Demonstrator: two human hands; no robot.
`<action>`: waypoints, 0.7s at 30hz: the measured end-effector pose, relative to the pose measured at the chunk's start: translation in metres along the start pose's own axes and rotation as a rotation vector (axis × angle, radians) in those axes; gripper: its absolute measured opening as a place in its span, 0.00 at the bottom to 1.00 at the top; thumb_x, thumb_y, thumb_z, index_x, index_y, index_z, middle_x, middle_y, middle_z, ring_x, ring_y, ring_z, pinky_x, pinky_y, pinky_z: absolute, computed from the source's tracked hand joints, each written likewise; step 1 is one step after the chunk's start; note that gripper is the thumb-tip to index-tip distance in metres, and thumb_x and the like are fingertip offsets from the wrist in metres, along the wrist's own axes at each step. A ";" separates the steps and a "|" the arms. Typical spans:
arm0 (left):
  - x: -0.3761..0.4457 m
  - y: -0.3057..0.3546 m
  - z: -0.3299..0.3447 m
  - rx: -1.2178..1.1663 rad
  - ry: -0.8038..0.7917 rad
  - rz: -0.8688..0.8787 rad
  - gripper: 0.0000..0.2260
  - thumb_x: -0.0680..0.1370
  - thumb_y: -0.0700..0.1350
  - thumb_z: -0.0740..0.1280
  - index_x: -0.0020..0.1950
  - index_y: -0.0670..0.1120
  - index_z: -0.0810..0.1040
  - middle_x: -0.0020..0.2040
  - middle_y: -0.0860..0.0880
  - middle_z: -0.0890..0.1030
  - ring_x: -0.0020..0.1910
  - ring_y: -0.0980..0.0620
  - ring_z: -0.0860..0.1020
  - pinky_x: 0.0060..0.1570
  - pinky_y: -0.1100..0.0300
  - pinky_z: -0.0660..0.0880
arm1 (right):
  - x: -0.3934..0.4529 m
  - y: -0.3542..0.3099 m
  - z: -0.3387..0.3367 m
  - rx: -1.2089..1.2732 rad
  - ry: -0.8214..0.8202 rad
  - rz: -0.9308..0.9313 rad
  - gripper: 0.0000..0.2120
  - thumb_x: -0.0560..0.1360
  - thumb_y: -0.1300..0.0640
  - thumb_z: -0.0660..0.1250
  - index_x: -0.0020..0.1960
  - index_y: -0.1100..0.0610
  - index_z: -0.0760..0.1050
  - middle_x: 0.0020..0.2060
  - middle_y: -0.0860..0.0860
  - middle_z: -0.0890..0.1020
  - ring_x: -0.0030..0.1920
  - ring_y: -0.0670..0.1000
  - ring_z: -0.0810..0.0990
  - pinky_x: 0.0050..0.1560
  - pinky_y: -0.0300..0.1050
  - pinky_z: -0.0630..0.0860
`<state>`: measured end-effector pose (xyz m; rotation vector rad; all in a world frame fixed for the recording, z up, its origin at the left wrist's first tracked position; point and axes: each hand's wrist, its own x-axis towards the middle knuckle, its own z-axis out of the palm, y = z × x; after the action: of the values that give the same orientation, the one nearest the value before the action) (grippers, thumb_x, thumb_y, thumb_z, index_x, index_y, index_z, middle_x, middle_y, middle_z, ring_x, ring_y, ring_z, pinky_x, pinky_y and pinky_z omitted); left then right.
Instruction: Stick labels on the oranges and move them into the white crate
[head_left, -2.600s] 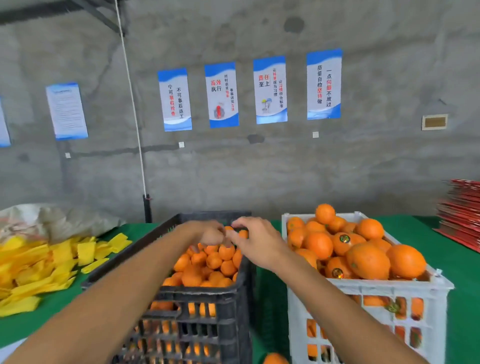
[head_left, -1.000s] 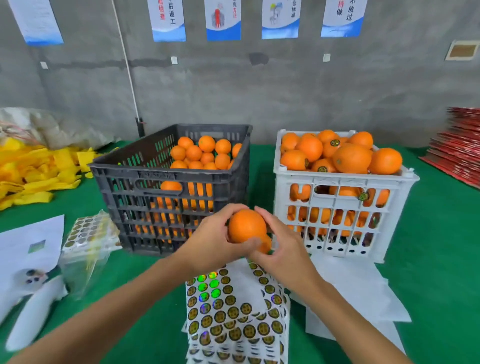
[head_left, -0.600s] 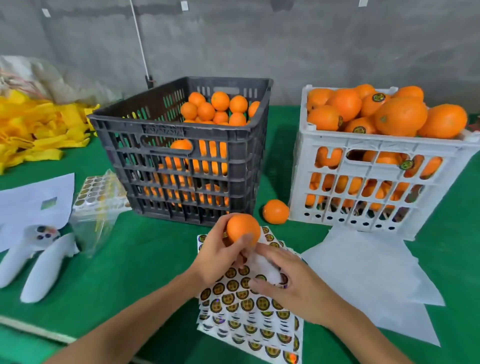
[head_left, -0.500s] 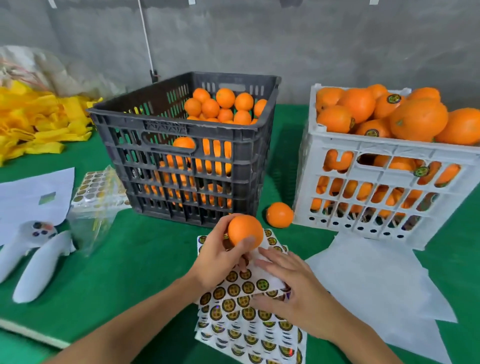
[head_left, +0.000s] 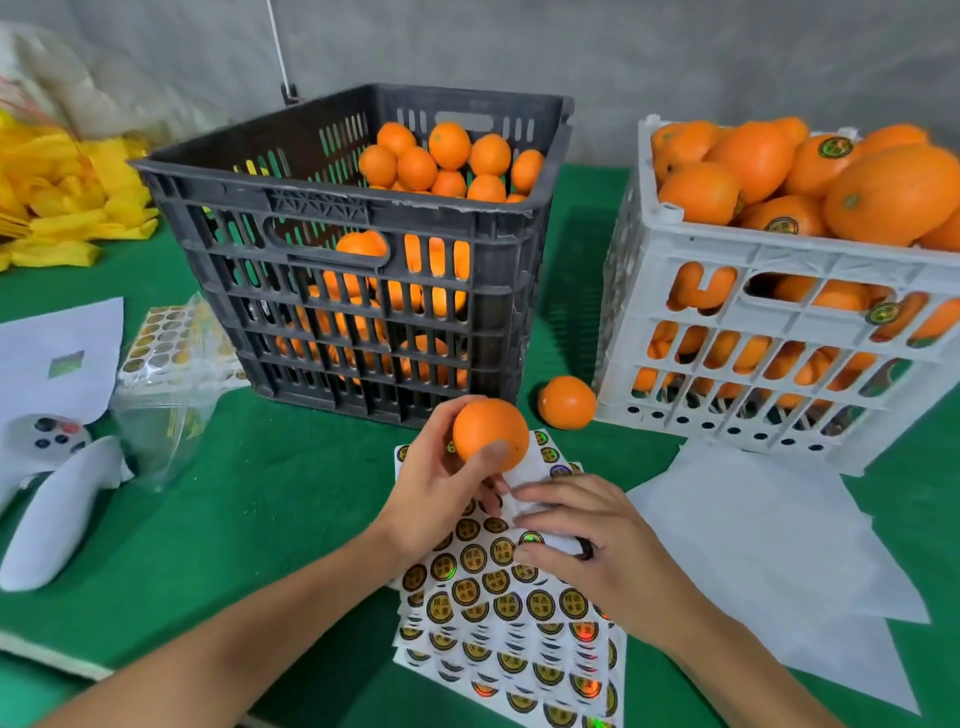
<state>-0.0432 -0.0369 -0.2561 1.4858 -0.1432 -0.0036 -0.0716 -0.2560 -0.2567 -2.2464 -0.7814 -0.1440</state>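
My left hand (head_left: 431, 499) grips an unlabelled orange (head_left: 491, 434) just above a stack of sticker sheets (head_left: 509, 623) on the green table. My right hand (head_left: 597, 551) lies on the top sheet, thumb and forefinger pinching at a shiny round label (head_left: 530, 538). The black crate (head_left: 332, 202) behind holds plain oranges. On the right, the white crate (head_left: 727, 249) is heaped with labelled oranges. One loose orange (head_left: 566, 402) sits on the table between the two crates.
White backing papers (head_left: 753, 545) are spread in front of the white crate. A clear bag of sticker sheets (head_left: 171, 353), a white controller (head_left: 52, 509) and a white sheet lie at the left. Yellow wrappers (head_left: 67, 208) are piled at the far left.
Both hands took oranges from the black crate and came down to the sheets. One orange was set by the white crate, and my right hand moved onto the labels.
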 end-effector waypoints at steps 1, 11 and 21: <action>0.000 0.000 0.001 0.000 -0.003 0.000 0.24 0.76 0.56 0.75 0.70 0.58 0.74 0.57 0.40 0.81 0.40 0.39 0.86 0.40 0.55 0.82 | -0.001 0.000 0.000 -0.014 0.017 -0.033 0.11 0.76 0.45 0.74 0.57 0.47 0.85 0.62 0.35 0.80 0.65 0.44 0.75 0.69 0.48 0.67; 0.002 -0.002 0.000 0.066 -0.060 -0.007 0.25 0.75 0.61 0.76 0.70 0.60 0.74 0.50 0.40 0.85 0.36 0.42 0.85 0.41 0.56 0.81 | -0.001 -0.010 -0.003 0.345 0.248 0.028 0.05 0.79 0.53 0.72 0.53 0.48 0.86 0.58 0.44 0.84 0.63 0.51 0.80 0.64 0.50 0.74; -0.001 -0.005 0.001 0.087 -0.128 0.047 0.27 0.75 0.55 0.78 0.72 0.59 0.73 0.56 0.50 0.83 0.43 0.39 0.84 0.42 0.53 0.83 | 0.014 -0.031 0.008 0.569 0.361 0.248 0.13 0.83 0.52 0.65 0.65 0.45 0.82 0.70 0.38 0.76 0.71 0.40 0.72 0.68 0.34 0.71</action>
<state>-0.0434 -0.0385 -0.2610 1.5694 -0.2850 -0.0557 -0.0790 -0.2269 -0.2391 -1.6893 -0.2930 -0.1765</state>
